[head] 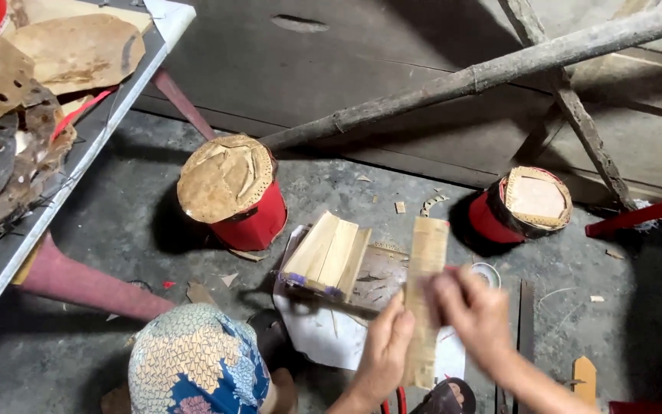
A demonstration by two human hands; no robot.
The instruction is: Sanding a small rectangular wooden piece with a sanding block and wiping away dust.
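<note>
Both my hands grip one long flat wooden strip (426, 261) that stands nearly upright in the lower middle. My left hand (386, 351) pinches its lower left edge. My right hand (473, 314) holds its right side, a little higher and blurred. Left of the strip lies a bundle of several similar pale wooden slats (328, 254), resting on a dark board over white paper (317, 331) on the floor.
Two red stools (233, 191) (521, 204) with worn cardboard tops stand on the concrete floor. A table (78, 157) at left carries punched leather scraps. A wooden pole (492, 73) slants across the top. A knee in patterned cloth (197, 360) sits at the bottom.
</note>
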